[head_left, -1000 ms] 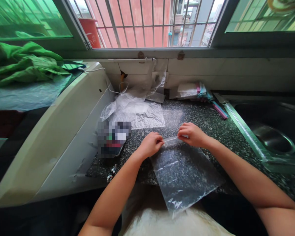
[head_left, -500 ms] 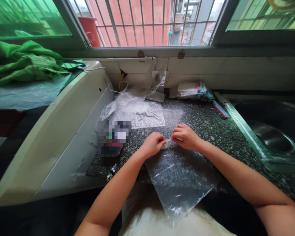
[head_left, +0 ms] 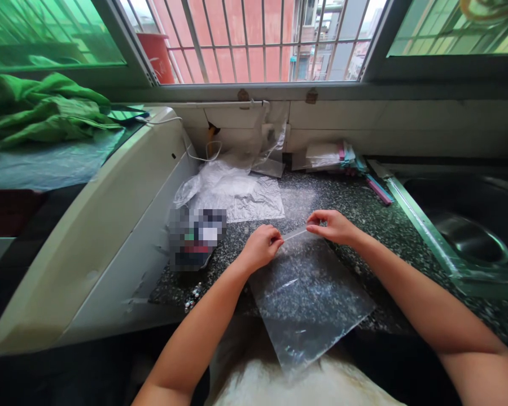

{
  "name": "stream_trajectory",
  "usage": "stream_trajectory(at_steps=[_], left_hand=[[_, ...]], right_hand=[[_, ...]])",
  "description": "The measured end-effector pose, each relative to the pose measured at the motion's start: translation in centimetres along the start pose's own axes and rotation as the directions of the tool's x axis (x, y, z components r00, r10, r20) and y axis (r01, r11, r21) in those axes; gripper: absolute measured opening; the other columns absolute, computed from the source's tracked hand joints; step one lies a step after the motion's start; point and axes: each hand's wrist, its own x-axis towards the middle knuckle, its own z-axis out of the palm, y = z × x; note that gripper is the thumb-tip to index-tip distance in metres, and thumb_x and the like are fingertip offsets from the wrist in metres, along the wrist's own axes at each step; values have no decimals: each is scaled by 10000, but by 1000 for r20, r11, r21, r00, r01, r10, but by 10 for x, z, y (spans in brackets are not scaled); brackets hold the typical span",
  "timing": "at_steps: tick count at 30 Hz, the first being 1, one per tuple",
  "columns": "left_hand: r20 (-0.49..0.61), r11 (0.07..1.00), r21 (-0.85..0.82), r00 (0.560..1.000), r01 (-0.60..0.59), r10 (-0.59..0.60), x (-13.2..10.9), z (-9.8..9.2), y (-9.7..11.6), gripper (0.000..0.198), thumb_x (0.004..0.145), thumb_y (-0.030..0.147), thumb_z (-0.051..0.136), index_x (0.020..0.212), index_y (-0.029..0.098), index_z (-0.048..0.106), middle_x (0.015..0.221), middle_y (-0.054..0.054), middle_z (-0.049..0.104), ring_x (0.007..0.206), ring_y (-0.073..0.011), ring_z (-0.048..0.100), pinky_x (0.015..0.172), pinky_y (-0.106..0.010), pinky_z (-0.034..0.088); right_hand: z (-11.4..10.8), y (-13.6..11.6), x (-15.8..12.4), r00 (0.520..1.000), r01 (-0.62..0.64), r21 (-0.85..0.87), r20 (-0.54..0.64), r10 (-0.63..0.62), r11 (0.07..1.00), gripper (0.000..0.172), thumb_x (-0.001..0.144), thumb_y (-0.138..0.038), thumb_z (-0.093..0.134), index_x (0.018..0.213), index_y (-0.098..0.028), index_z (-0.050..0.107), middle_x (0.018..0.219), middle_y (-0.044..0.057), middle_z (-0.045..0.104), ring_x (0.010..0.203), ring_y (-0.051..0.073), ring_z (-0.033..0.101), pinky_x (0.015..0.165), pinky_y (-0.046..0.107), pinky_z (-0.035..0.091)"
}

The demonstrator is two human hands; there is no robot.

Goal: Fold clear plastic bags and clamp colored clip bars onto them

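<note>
A clear plastic bag point(head_left: 309, 293) hangs from both hands, its lower part reaching over the counter's front edge towards my lap. My left hand point(head_left: 263, 247) pinches one end of its top strip between thumb and fingers. At the strip's other end, my right hand point(head_left: 331, 226) grips it in a pinch as well. Between the two hands the pale strip runs taut, slanting up to the right. Speckled counter shows through the bag.
Crumpled clear plastic bags point(head_left: 228, 186) and a blurred-out item point(head_left: 197, 239) lie on the left of the dark speckled counter point(head_left: 342, 194). Packets with pink and blue strips point(head_left: 349, 158) sit at the back. A sink point(head_left: 469, 225) is on the right, a white appliance point(head_left: 122, 225) on the left.
My right hand has slid right and slightly up along the bag's top strip, widening the gap between my hands. My left hand has barely moved.
</note>
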Motion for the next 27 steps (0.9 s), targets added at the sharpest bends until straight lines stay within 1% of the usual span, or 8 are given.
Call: stream_trajectory(at_steps=[3,7,10,12,16,21,24,27], left_hand=[[-15,1000,-8,1000,-3,3,0,-2,0,124,746,124,568,631,172,572,666,-16,567,718,-158,507,698,-287,407],[10,997,-74,1000,24,-23,-1,-3,0,107,733,149,567,628,163,576,650,-7,562,676,-139,501,650,-265,402],[47,983,-172,997,67,-60,-1,-2,0,85,731,209,575,671,152,593,648,0,560,637,-127,495,593,-243,385],[56,967,-241,996,83,-71,0,0,0,108,738,245,570,708,146,605,659,1,570,628,-122,497,586,-238,383],[56,932,-341,993,121,-108,2,2,-1,125,741,249,552,702,140,601,632,11,566,599,-110,489,586,-233,386],[35,923,-360,990,137,-134,3,2,-2,98,717,219,562,662,141,585,592,25,540,571,-101,469,566,-226,378],[-27,931,-346,991,116,-133,3,-1,-1,81,708,201,563,652,145,582,607,20,553,595,-107,484,586,-230,386],[-90,928,-352,982,124,-165,3,-4,0,88,706,204,557,640,147,571,602,22,548,598,-109,486,588,-231,384]], right_hand=[[0,0,1,1000,1,-14,-8,-1,1000,191,741,-321,536,629,-170,573,581,5,590,566,123,520,558,248,409],[2,1,3,995,63,-70,-69,-68,996,192,754,-319,543,631,-173,561,612,17,591,598,131,525,579,252,411],[6,-2,4,989,134,-101,-54,-140,986,185,771,-304,538,639,-175,556,621,21,586,601,130,517,591,254,404],[10,-6,4,983,177,-117,-33,-182,977,188,782,-300,537,642,-176,555,622,23,584,606,130,510,599,255,397],[20,-13,7,975,219,-131,-18,-223,967,202,796,-308,542,644,-175,556,622,27,585,623,132,507,624,261,390],[26,-16,10,974,217,-112,-39,-222,970,215,800,-323,542,646,-175,566,625,31,592,631,136,510,629,267,389],[25,-17,10,978,184,-53,-88,-189,981,218,784,-363,552,675,-177,579,652,30,604,640,136,519,625,265,394],[22,-16,11,985,117,18,-126,-114,993,244,748,-407,571,723,-165,597,680,31,615,636,130,520,601,258,392]])
